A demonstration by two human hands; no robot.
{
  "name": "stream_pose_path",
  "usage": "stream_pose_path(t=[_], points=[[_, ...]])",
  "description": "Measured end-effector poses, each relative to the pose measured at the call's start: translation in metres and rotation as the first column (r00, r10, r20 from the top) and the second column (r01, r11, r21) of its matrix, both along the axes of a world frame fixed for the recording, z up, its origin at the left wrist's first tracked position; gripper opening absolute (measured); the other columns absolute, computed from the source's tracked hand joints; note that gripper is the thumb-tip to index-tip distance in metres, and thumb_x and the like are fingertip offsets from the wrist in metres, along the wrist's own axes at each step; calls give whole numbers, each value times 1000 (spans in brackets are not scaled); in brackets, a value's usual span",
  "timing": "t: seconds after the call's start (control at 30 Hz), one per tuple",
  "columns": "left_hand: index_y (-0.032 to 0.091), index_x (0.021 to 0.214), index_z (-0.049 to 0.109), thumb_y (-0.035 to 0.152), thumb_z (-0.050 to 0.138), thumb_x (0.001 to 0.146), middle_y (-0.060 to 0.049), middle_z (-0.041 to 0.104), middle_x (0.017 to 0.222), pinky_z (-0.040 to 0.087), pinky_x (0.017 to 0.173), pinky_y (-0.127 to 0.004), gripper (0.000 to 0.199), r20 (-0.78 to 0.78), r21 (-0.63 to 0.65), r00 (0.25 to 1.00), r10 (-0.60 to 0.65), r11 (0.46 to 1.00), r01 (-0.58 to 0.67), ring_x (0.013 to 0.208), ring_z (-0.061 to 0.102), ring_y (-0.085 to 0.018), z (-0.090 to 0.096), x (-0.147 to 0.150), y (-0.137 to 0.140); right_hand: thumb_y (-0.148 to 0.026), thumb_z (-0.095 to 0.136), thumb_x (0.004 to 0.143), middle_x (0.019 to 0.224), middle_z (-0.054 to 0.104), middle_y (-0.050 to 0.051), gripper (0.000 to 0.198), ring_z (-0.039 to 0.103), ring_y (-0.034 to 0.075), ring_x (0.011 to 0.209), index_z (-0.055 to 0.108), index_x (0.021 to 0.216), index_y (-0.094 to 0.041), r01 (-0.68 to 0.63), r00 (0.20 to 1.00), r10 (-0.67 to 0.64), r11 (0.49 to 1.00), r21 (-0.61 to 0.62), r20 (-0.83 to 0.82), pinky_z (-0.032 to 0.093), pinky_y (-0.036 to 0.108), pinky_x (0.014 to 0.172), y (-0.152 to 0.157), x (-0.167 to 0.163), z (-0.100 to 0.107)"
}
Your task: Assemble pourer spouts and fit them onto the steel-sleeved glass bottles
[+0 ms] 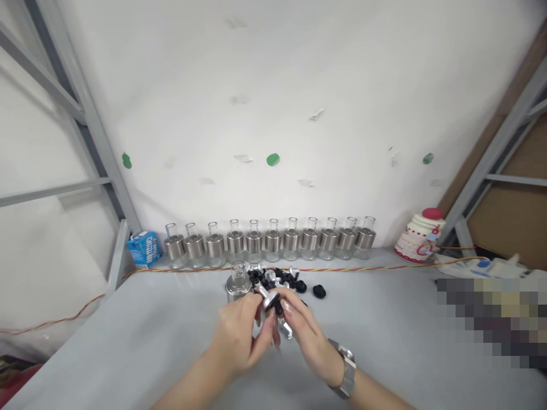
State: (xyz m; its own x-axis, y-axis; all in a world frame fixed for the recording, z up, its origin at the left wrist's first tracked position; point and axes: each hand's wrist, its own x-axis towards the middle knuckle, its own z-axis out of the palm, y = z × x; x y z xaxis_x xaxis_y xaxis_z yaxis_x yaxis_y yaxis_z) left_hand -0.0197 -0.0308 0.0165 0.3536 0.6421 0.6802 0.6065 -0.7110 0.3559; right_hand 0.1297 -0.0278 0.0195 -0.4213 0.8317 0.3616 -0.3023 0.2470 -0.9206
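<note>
My left hand (237,330) is closed on a silver metal pourer spout (267,297) with a black stopper on its underside. The fingers of my right hand (308,333) are pinched round the black part of the same piece. Just behind my left hand stands a glass bottle (238,286) with a metal sleeve, partly hidden by that hand. Beyond my fingers lies a pile of silver spouts and black stoppers (277,277). A loose black stopper (319,291) rests to the right of the pile, and another silver spout (285,328) shows below my fingers.
Several metal-sleeved glass bottles (311,240) line the wall. A blue carton (145,249) stands at their left, a white canister with a red lid (419,234) at their right. A twisted red-yellow wire (342,269) crosses the grey table (149,336).
</note>
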Motion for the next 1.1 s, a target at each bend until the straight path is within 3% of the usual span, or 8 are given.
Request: stream_pose_path(t=[0.1,0.2,0.3,0.43,0.53,0.8,1.1], points=[[18,89,44,14,43,79,0,56,59,33,50,-24,11,111,-125,990,-92,986,106,50,48,-12,4,0,-1,-38,34,88,59,49,-1,27,49,13,54,50,94,-17,-17,1000,17,1000,20,8,42,28,57,4,2,0],[19,88,42,15,36,83,-1,57,61,34,51,-22,9,252,-250,951,-180,937,244,52,49,-12,9,2,-6,-36,31,89,59,50,0,30,49,13,53,52,91,-15,-12,999,11,999,35,41,42,28,55,7,7,2],[19,86,41,19,33,85,2,50,57,33,48,-22,8,336,-312,923,-186,903,296,49,44,-10,10,5,-9,-35,34,88,59,51,0,27,49,12,53,54,88,-16,1,989,-15,996,91,150,42,27,54,9,14,6],[19,82,40,25,30,87,5,42,52,29,47,-22,13,370,-404,916,-155,861,308,44,37,-10,7,5,-7,-32,46,83,70,54,1,18,51,12,58,53,91,-18,99,959,-154,968,229,238,44,26,57,12,23,13],[19,81,40,27,30,87,4,42,53,30,48,-22,14,358,-415,921,-155,857,306,46,38,-10,5,5,-5,-29,48,82,73,54,1,17,53,12,59,52,95,-19,123,961,-170,969,214,217,44,26,57,14,25,17],[18,82,41,29,29,87,2,46,58,32,50,-23,17,309,-408,933,-182,861,303,50,42,-11,3,4,-3,-24,51,80,75,58,2,14,59,13,62,53,91,-17,11,972,-48,987,158,231,46,28,60,15,25,17],[19,80,39,29,27,87,2,46,60,32,49,-22,17,329,-415,927,-177,855,310,50,40,-10,2,7,-3,-21,51,79,72,58,1,5,56,12,65,53,82,-17,78,944,-128,982,173,303,44,24,60,13,23,17]])
